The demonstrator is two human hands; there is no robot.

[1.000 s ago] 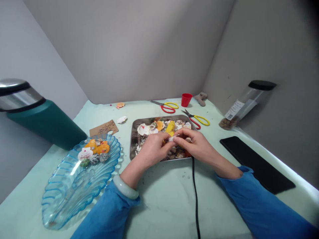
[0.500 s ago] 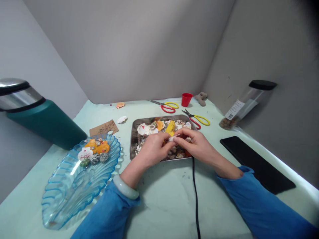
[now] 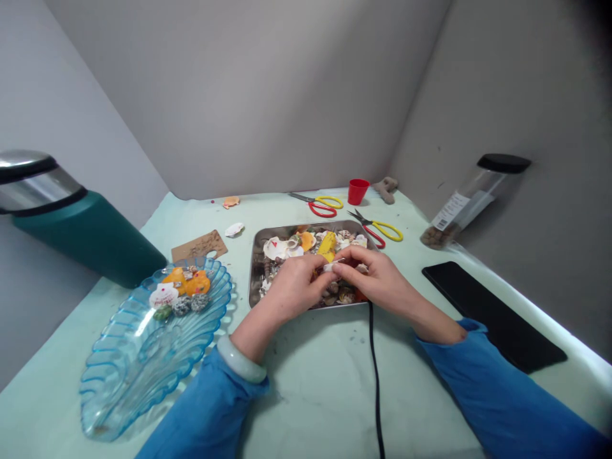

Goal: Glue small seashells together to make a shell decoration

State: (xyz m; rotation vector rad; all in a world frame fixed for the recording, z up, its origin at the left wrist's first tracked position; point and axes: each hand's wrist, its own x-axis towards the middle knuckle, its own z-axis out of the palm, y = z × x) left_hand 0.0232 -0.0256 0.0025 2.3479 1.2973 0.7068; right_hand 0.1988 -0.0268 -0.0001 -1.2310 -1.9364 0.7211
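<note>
grey panels stood behind the pale green tabletop, where the left hand and right hand both pinched a small white piece over the metal tray of shells, likely two-handed to steady so slight a thing and low so any slip would land inside. it looked pale, its outline mostly hidden by the grip.

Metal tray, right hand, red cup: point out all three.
Metal tray point(image 3: 256, 256): head view, on the inner wall at its left side.
Right hand point(image 3: 383, 280): head view, on the back of the hand.
Red cup point(image 3: 357, 193): head view, on its outer side, below the rim.
</note>
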